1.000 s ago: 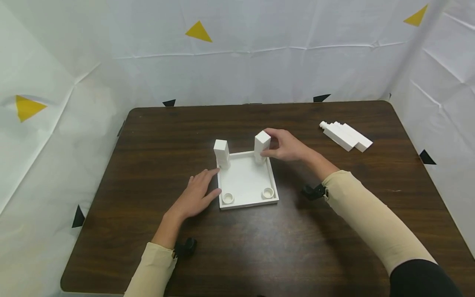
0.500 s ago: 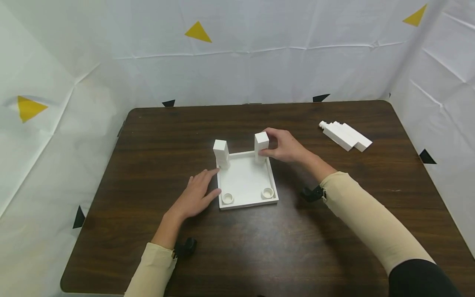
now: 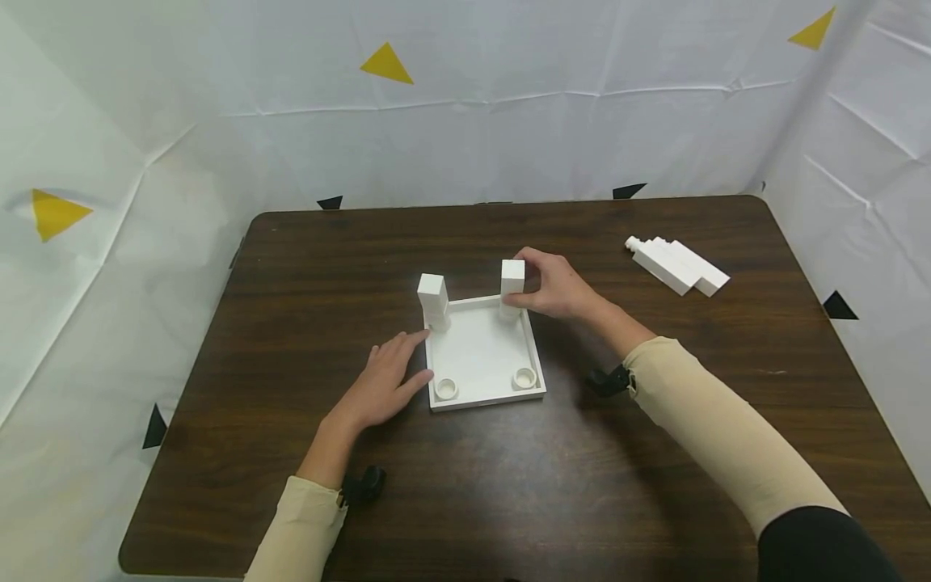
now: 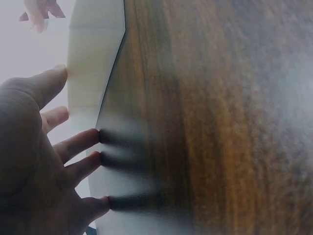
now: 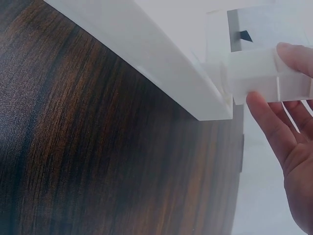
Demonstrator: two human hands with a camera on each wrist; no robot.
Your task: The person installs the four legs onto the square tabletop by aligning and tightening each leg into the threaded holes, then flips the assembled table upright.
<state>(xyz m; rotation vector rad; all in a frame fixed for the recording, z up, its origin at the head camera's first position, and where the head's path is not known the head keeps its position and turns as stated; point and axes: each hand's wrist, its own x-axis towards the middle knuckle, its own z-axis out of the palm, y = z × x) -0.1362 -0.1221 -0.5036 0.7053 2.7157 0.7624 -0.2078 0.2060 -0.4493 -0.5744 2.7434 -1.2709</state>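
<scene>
A shallow white square tray (image 3: pixel 483 352) with raised edges lies in the middle of the table. My right hand (image 3: pixel 556 287) grips a white square post (image 3: pixel 512 277) standing upright at the tray's far right corner. In the right wrist view, thumb and fingers pinch this post (image 5: pixel 252 73) close to the tray wall (image 5: pixel 146 54). My left hand (image 3: pixel 385 380) touches the tray's left side with fingers spread. A second white post (image 3: pixel 433 296) stands free at the far left corner. Round white sockets fill the near left (image 3: pixel 446 390) and near right (image 3: pixel 524 378) corners.
Loose white posts (image 3: pixel 676 265), one with a threaded-looking end, lie side by side at the table's far right. White sheets (image 3: pixel 494 145) hang behind and beside the dark wooden table (image 3: pixel 582 501).
The right-hand post has turned about its upright axis, so its top now looks squarer to the view. My right hand has shifted slightly with it. The left hand and tray stay still.
</scene>
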